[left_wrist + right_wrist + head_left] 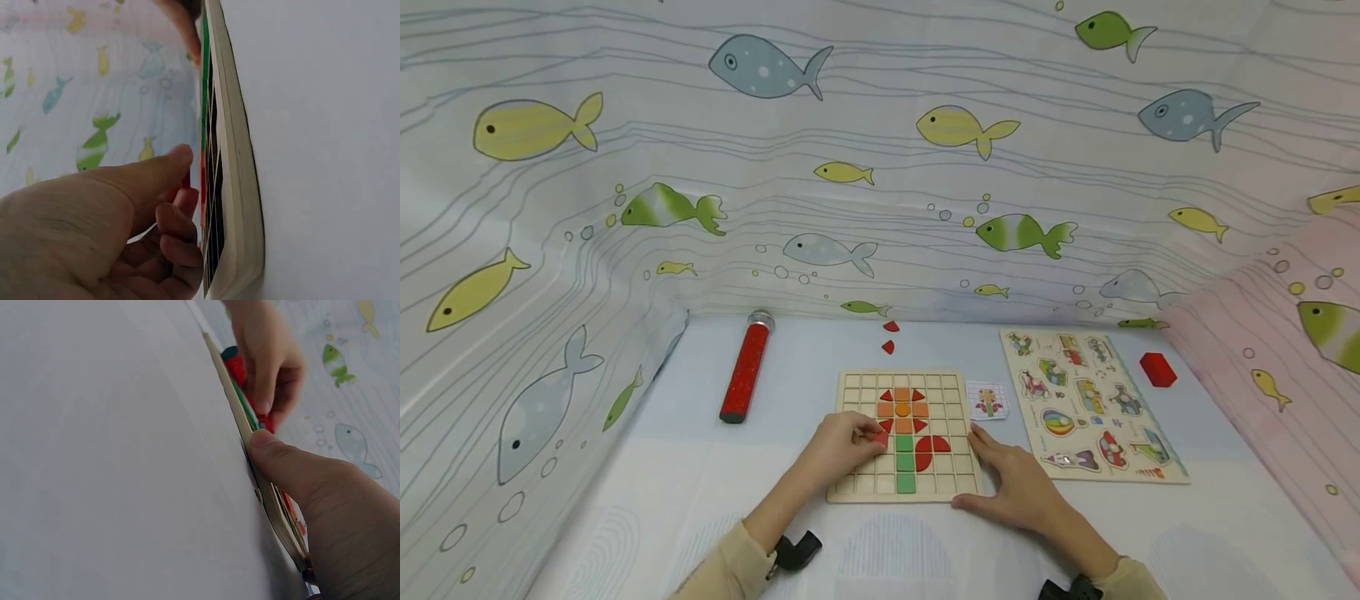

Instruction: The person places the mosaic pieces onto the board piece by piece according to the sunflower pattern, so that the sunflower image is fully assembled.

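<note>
A wooden grid board (pixel 865 482) lies flat on the table with a flower pattern of tiles: orange squares (pixel 902 395) with an orange circle at the centre, red triangle-like pieces at the corners, and a stem of green squares (pixel 906 482). Red quarter-circle pieces (pixel 923 461) form a leaf right of the stem. Between thumb and fingers, my left hand (pixel 838 448) pinches a red quarter-circle piece (pixel 880 437) just over the board, left of the stem. My right hand (pixel 1021 487) holds the board's near right corner, its thumb (pixel 265 440) on the front edge and fingers along the right side.
A small pattern card (pixel 987 401) lies right of the board, before a picture puzzle board (pixel 1052 408) and a red block (pixel 1157 370). A red tube (pixel 748 367) lies on the left. Two red pieces (pixel 889 347) sit behind the board, near the fish-print backdrop (pixel 880 250).
</note>
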The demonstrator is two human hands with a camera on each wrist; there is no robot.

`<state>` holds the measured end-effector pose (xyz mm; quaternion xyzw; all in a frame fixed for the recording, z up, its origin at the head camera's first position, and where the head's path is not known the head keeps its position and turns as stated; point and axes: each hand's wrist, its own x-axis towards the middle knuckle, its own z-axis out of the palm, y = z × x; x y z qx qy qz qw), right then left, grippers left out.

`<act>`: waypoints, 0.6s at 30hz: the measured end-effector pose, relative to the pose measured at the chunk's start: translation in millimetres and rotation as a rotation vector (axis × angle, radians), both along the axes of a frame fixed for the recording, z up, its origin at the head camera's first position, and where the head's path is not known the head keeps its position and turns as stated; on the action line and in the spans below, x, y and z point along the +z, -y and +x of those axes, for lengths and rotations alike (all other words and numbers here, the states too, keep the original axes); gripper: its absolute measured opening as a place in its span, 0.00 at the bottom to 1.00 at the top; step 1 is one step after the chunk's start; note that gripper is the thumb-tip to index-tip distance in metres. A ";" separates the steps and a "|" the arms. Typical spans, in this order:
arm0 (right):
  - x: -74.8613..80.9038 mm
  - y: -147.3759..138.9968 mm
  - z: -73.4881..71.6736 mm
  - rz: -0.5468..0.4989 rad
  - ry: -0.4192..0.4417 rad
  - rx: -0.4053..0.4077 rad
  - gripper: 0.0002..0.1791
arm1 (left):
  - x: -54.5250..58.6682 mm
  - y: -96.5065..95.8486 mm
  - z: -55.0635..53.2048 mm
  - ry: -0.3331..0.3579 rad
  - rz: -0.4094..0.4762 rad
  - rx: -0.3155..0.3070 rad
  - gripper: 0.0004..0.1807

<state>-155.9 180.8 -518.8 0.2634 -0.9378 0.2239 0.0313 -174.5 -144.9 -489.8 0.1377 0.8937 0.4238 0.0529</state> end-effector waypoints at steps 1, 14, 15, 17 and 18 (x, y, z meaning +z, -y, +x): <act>-0.1 -0.4 0.2 0.001 -0.002 -0.001 0.60 | -1.0 -2.1 0.5 -0.010 -0.007 -0.010 0.11; 2.1 -0.2 1.5 0.005 0.007 -0.006 0.59 | 0.2 -15.1 7.7 -0.076 -0.105 0.014 0.10; 2.3 -0.2 1.5 0.004 0.003 -0.004 0.59 | 0.4 -15.3 7.8 -0.081 -0.107 0.012 0.10; 2.5 -0.2 1.6 0.002 -0.001 -0.002 0.59 | 0.9 -15.7 7.9 -0.090 -0.112 0.007 0.09; 2.5 -0.3 1.6 0.001 -0.002 -0.002 0.59 | 1.1 -15.8 7.7 -0.095 -0.112 0.002 0.09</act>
